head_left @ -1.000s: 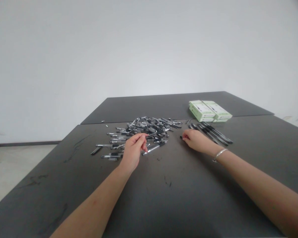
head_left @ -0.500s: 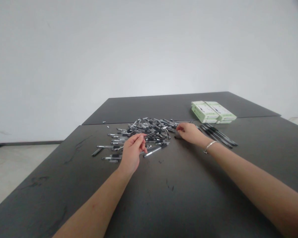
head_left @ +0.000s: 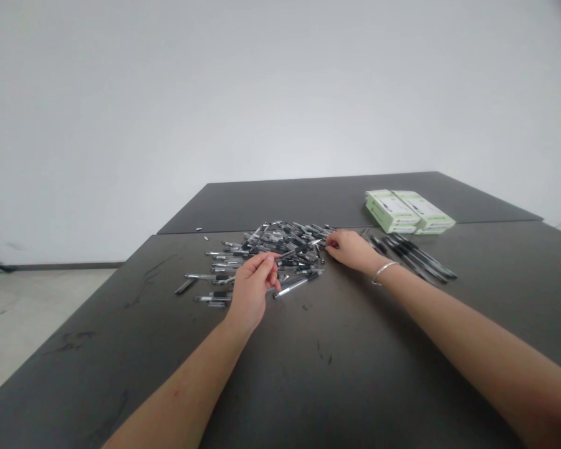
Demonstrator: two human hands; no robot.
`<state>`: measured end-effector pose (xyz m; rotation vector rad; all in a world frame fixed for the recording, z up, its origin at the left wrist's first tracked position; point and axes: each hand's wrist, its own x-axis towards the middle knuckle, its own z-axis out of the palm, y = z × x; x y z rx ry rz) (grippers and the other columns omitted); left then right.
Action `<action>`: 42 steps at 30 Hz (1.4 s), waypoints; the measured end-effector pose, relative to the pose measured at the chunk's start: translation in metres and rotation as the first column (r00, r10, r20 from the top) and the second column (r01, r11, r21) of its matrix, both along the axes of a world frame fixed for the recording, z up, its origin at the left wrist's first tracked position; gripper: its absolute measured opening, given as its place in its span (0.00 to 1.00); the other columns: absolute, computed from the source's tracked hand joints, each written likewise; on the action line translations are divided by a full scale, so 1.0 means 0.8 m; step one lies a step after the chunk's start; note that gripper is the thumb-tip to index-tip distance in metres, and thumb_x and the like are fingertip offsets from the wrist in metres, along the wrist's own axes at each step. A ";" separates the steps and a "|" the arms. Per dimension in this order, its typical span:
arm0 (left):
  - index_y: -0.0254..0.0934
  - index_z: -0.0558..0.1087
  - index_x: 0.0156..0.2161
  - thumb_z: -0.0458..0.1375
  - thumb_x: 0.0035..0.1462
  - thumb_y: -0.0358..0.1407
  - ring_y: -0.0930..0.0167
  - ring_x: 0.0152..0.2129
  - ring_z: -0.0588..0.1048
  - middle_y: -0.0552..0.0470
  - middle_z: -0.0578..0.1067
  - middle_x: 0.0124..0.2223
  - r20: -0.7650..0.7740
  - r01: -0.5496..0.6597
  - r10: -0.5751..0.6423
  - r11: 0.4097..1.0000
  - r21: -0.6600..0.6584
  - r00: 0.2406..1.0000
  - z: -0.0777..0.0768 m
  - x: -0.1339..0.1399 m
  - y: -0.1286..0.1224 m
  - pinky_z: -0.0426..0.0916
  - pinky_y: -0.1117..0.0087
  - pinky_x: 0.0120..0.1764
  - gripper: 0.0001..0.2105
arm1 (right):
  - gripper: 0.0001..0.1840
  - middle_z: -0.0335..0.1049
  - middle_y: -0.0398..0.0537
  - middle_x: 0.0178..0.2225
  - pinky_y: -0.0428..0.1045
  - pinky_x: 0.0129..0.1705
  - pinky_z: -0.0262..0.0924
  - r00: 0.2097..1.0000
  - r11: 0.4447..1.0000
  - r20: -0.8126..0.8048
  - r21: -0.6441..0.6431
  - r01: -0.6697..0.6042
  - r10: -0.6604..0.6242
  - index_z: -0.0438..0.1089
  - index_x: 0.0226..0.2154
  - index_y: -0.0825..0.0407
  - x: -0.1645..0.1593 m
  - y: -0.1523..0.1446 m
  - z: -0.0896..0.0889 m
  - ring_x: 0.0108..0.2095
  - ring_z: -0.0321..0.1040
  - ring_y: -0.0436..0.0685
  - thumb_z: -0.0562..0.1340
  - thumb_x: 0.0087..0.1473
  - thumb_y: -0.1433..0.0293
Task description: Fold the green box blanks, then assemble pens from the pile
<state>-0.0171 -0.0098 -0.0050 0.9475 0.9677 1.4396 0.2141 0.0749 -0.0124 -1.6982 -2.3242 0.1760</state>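
My left hand (head_left: 251, 287) is closed in a pinch around a pen (head_left: 293, 251) with a clear barrel and dark parts. The pen slants up to the right over a loose pile of pens (head_left: 280, 236). Beside the pile's right edge, my right hand (head_left: 350, 249) has its thumb and fingers pressed together, close to the far end of that pen. Whatever sits between those fingertips is hidden. Right of this hand, several pens (head_left: 418, 257) lie side by side in a slanted row, partly covered by the hand.
Green and white boxes (head_left: 404, 212) are stacked at the back right of the dark table (head_left: 280, 374). Two small bits (head_left: 206, 237) lie left of the pile. A seam crosses the table behind the pens, and a pale wall (head_left: 280, 93) stands beyond.
My right hand has shifted left, nearer to the end of the pen in my left hand. My left hand keeps its pinch. The view has turned slightly.
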 end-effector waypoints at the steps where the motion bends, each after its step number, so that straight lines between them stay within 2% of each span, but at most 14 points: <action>1: 0.32 0.76 0.34 0.63 0.49 0.38 0.79 0.17 0.61 0.56 0.65 0.23 -0.003 0.003 -0.003 1.000 0.002 1.000 0.000 0.000 0.000 0.63 0.76 0.17 0.10 | 0.09 0.77 0.55 0.35 0.48 0.39 0.60 1.000 1.000 -0.006 0.001 -0.002 0.002 0.75 0.32 0.53 0.002 -0.002 0.001 0.37 0.72 0.60 0.59 0.53 0.69; 6: 0.32 0.76 0.34 0.63 0.49 0.38 0.78 0.18 0.61 0.56 0.66 0.24 -0.028 0.007 -0.007 1.000 0.003 1.000 -0.002 0.000 0.001 0.64 0.76 0.18 0.10 | 0.08 0.76 0.52 0.33 0.48 0.38 0.60 0.997 1.000 -0.076 0.022 0.020 -0.018 0.72 0.33 0.53 0.013 -0.021 0.009 0.34 0.72 0.58 0.57 0.55 0.70; 8: 0.32 0.76 0.34 0.63 0.50 0.38 0.79 0.17 0.61 0.56 0.65 0.24 -0.044 0.014 -0.014 1.000 0.006 0.999 -0.002 0.000 0.000 0.63 0.76 0.18 0.09 | 0.07 0.76 0.50 0.33 0.47 0.36 0.61 0.976 1.000 -0.216 -0.010 0.009 -0.011 0.70 0.35 0.53 0.018 -0.035 0.013 0.33 0.71 0.55 0.57 0.56 0.68; 9: 0.32 0.76 0.34 0.62 0.50 0.38 0.79 0.17 0.61 0.57 0.65 0.24 -0.051 0.020 -0.020 1.000 0.010 0.998 -0.002 0.001 -0.001 0.63 0.76 0.18 0.09 | 0.07 0.75 0.50 0.33 0.47 0.34 0.61 0.935 0.998 -0.355 -0.053 -0.030 0.010 0.68 0.36 0.53 0.020 -0.043 0.014 0.32 0.71 0.54 0.57 0.56 0.67; 11: 0.32 0.76 0.34 0.62 0.51 0.37 0.79 0.16 0.61 0.57 0.65 0.23 -0.069 0.034 -0.033 0.999 0.022 0.997 -0.003 0.001 -0.002 0.63 0.76 0.18 0.09 | 0.09 0.74 0.49 0.33 0.46 0.30 0.61 0.763 0.975 -0.646 -0.148 -0.167 0.032 0.65 0.36 0.52 0.023 -0.062 0.017 0.30 0.69 0.53 0.58 0.56 0.64; 12: 0.33 0.76 0.34 0.62 0.51 0.37 0.79 0.16 0.62 0.57 0.65 0.23 -0.079 0.041 -0.038 0.999 0.029 0.996 -0.003 0.001 -0.003 0.63 0.76 0.18 0.09 | 0.10 0.74 0.49 0.34 0.46 0.28 0.61 0.676 0.959 -0.737 -0.168 -0.228 0.032 0.65 0.37 0.52 0.023 -0.071 0.018 0.30 0.69 0.53 0.59 0.56 0.62; 15: 0.34 0.76 0.34 0.61 0.52 0.37 0.79 0.16 0.63 0.57 0.65 0.22 -0.116 0.053 -0.047 0.997 0.051 0.992 -0.005 0.002 -0.005 0.63 0.76 0.19 0.08 | 0.15 0.74 0.49 0.34 0.46 0.26 0.60 0.514 0.941 -0.858 -0.164 -0.295 0.011 0.65 0.42 0.52 0.023 -0.095 0.019 0.30 0.67 0.52 0.61 0.55 0.61; 18: 0.34 0.76 0.34 0.61 0.53 0.38 0.79 0.16 0.63 0.57 0.65 0.22 -0.155 0.075 -0.064 0.995 0.067 0.986 -0.007 0.001 -0.005 0.63 0.76 0.19 0.08 | 0.16 0.73 0.48 0.32 0.47 0.26 0.60 0.438 0.938 -0.899 -0.158 -0.308 -0.008 0.67 0.44 0.52 0.024 -0.107 0.019 0.28 0.65 0.51 0.62 0.54 0.62; 26: 0.35 0.77 0.35 0.60 0.55 0.38 0.79 0.15 0.63 0.58 0.65 0.22 -0.221 0.142 -0.125 0.988 0.064 0.967 -0.006 0.003 -0.010 0.65 0.75 0.19 0.08 | 0.15 0.71 0.46 0.30 0.47 0.26 0.60 0.392 0.924 -0.920 -0.165 -0.345 -0.018 0.69 0.44 0.52 0.035 -0.113 0.015 0.27 0.66 0.51 0.62 0.55 0.61; 29: 0.36 0.77 0.36 0.60 0.55 0.38 0.78 0.15 0.63 0.58 0.64 0.21 -0.234 0.151 -0.134 0.987 0.060 0.963 -0.006 0.003 -0.012 0.65 0.74 0.19 0.08 | 0.14 0.72 0.46 0.30 0.47 0.27 0.60 0.388 0.935 -0.921 -0.159 -0.317 -0.025 0.69 0.41 0.51 0.033 -0.116 0.019 0.29 0.66 0.52 0.63 0.54 0.60; 33: 0.36 0.78 0.36 0.60 0.54 0.37 0.78 0.15 0.63 0.58 0.64 0.21 -0.217 0.145 -0.129 0.987 0.063 0.968 -0.003 0.004 -0.014 0.65 0.74 0.18 0.08 | 0.11 0.68 0.45 0.30 0.47 0.31 0.60 0.473 0.973 -0.881 -0.083 -0.215 0.029 0.71 0.33 0.51 0.027 -0.120 0.029 0.29 0.63 0.51 0.66 0.50 0.60; 35: 0.36 0.78 0.36 0.60 0.54 0.37 0.78 0.15 0.63 0.58 0.64 0.21 -0.208 0.140 -0.124 0.988 0.065 0.970 -0.002 0.004 -0.014 0.65 0.74 0.18 0.08 | 0.11 0.63 0.43 0.27 0.47 0.29 0.58 0.501 0.984 -0.863 -0.030 -0.175 0.063 0.72 0.31 0.51 0.026 -0.120 0.032 0.27 0.60 0.50 0.67 0.49 0.61; 38: 0.35 0.78 0.35 0.60 0.53 0.37 0.78 0.15 0.62 0.57 0.64 0.21 -0.197 0.133 -0.118 0.989 0.068 0.973 -0.001 0.006 -0.015 0.64 0.75 0.18 0.07 | 0.11 0.57 0.38 0.21 0.45 0.23 0.53 0.436 0.985 -0.900 -0.051 -0.164 0.026 0.71 0.32 0.51 0.026 -0.119 0.031 0.21 0.55 0.48 0.67 0.49 0.61; 42: 0.35 0.78 0.35 0.60 0.54 0.36 0.78 0.15 0.61 0.58 0.63 0.20 -0.188 0.132 -0.117 0.989 0.067 0.975 0.001 0.007 -0.016 0.64 0.75 0.18 0.07 | 0.12 0.64 0.39 0.22 0.45 0.20 0.55 0.297 0.970 -0.953 -0.123 -0.211 -0.056 0.67 0.34 0.51 0.027 -0.118 0.026 0.19 0.58 0.47 0.65 0.51 0.61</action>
